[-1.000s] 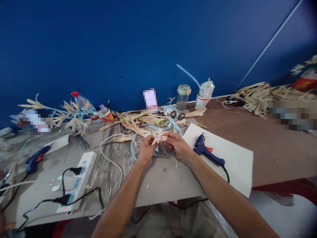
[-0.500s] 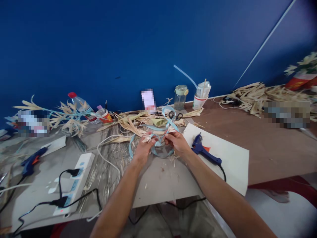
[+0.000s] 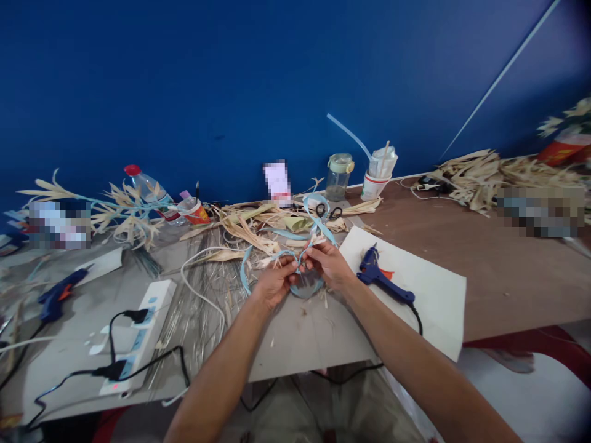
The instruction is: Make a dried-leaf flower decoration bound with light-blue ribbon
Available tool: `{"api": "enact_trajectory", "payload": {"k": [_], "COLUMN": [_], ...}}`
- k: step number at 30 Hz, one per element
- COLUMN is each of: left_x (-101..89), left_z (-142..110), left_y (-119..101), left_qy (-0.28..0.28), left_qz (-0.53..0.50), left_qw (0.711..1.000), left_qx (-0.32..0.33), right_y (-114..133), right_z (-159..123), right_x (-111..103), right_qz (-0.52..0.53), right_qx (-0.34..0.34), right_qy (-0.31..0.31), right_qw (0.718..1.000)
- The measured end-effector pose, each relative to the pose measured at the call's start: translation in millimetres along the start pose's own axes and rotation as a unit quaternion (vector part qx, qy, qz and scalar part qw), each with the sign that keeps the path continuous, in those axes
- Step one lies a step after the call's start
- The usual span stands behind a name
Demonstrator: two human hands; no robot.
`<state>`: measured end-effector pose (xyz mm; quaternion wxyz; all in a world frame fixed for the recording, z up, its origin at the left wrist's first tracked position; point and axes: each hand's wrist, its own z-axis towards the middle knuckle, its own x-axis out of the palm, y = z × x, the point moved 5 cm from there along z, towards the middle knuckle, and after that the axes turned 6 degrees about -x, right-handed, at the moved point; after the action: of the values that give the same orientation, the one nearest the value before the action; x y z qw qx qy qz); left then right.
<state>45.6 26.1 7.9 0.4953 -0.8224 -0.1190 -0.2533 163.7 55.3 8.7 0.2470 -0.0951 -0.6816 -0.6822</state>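
Both hands meet over the middle of the table, working a light blue ribbon (image 3: 327,230). The fingertips of my left hand (image 3: 274,280) are pinched on the ribbon. My right hand (image 3: 327,261) pinches it too, just beside the left, with a pale husk flower piece (image 3: 315,239) rising from its fingers. The exact grip is partly hidden by the fingers. Loops of ribbon hang below and left of the hands and reach up behind them. Black-handled scissors (image 3: 336,213) lie just beyond, next to dried corn husks (image 3: 252,234).
A blue glue gun (image 3: 385,283) rests on a white board (image 3: 438,307) to the right; another glue gun (image 3: 58,298) lies left. A power strip (image 3: 141,335) with black cords is at front left. Behind stand a jar (image 3: 339,178), a paper cup (image 3: 373,186) and a red-capped bottle (image 3: 148,187).
My left hand has shifted right and slightly down, so its fingertips now come close to the right ones at the ribbon. The right hand has barely moved.
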Motion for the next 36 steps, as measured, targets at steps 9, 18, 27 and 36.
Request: {"api": "enact_trajectory", "payload": {"k": [9, 18, 27, 36], "left_x": [-7.7, -5.8, -12.4, -6.6], "left_z": [2, 1, 4, 1], "left_y": [8, 7, 5, 4], "left_qy": [0.05, 0.005, -0.041, -0.051], "left_qz": [0.027, 0.047, 0.045, 0.032], "left_qw": [0.995, 0.997, 0.998, 0.998], "left_qx": [-0.086, -0.067, -0.026, -0.021], "right_y": [-1, -8, -9, -13], "right_z": [-2, -1, -4, -2], "right_x": [3, 5, 13, 11], "right_qz": [-0.035, -0.069, -0.103, -0.035], "right_qx": [-0.006, -0.025, -0.074, 0.0], "right_qy": [0.029, 0.019, 0.038, -0.022], "right_qw": [0.999, 0.997, 0.991, 0.999]}}
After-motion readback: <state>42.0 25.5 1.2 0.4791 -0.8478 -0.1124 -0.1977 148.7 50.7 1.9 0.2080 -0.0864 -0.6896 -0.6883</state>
